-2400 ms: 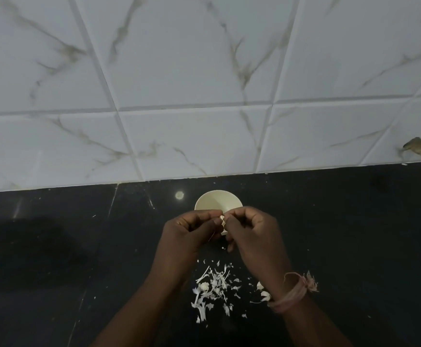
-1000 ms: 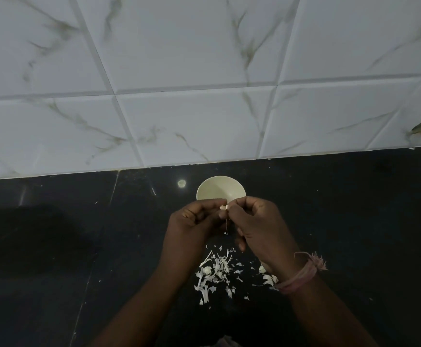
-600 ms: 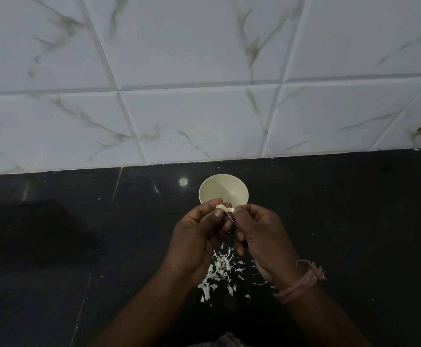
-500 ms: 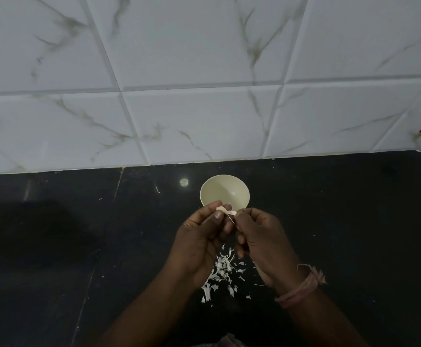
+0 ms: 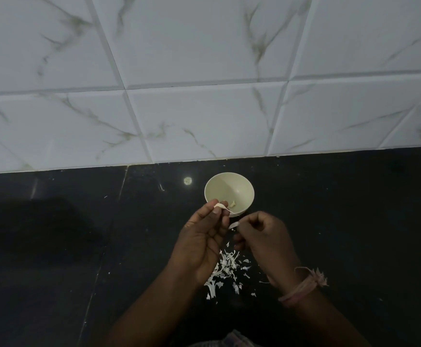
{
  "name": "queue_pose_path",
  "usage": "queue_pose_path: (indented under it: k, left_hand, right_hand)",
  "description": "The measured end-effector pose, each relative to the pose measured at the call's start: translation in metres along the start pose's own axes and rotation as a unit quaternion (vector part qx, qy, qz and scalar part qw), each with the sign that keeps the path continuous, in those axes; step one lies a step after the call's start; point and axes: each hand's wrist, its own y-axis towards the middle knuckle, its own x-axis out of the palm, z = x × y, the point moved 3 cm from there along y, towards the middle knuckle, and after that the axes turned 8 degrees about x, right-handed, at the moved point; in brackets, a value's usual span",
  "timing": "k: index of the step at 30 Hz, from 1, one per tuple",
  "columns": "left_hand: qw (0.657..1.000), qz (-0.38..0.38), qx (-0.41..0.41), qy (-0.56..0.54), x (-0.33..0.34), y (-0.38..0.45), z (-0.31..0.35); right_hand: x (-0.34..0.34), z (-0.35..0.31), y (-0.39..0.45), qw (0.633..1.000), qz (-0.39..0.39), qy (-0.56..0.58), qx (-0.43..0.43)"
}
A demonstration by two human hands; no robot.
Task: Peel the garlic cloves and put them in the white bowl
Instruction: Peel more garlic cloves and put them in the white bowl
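Black counter (image 5: 54,246); white bowl (image 5: 244,182); peels (image 5: 225,267)

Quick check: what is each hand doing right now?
Left hand: fingers pinch the garlic clove.
Right hand: fingers pinch a strip of peel.

The white bowl (image 5: 229,193) stands on the black counter (image 5: 54,246), near the tiled wall (image 5: 204,71). Just before the bowl, the left hand (image 5: 202,244) pinches a garlic clove (image 5: 219,205) and the right hand (image 5: 264,241) pinches a strip of peel (image 5: 233,225). Peel scraps (image 5: 225,270) lie further from the bowl, under the hands.
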Motion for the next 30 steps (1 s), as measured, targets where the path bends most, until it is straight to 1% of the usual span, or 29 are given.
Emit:
queue_pose_path:
  k: [3,7,10,13,16,23,30]
  left_hand:
    - [1.0,0.005,0.011,0.026,-0.003,0.0,-0.002]
    - [0.997,-0.004,0.036,0.064,-0.001,-0.003,-0.001]
    - [0.995,-0.029,0.054,0.078,0.01,-0.009,0.004]
    - [0.992,-0.057,0.068,0.094,0.021,-0.014,0.01]
    - [0.988,-0.078,0.078,0.11,0.03,-0.019,0.015]
    - [0.981,-0.089,0.116,0.126,0.04,-0.031,0.028]
    - [0.965,-0.124,0.163,0.166,0.058,-0.048,0.045]
  right_hand:
    - [0.003,-0.001,-0.002,0.999,0.023,-0.019,-0.032]
    - [0.005,-0.008,-0.002,0.992,0.066,-0.051,-0.097]
    - [0.005,-0.013,-0.003,0.99,0.08,-0.033,-0.107]
    - [0.006,-0.022,-0.006,0.991,0.079,-0.002,-0.111]
    - [0.004,-0.033,-0.014,0.988,0.066,0.027,-0.139]
    - [-0.003,-0.061,-0.037,0.981,0.032,0.054,-0.181]
    - [-0.006,-0.081,-0.055,0.968,0.061,0.089,-0.228]
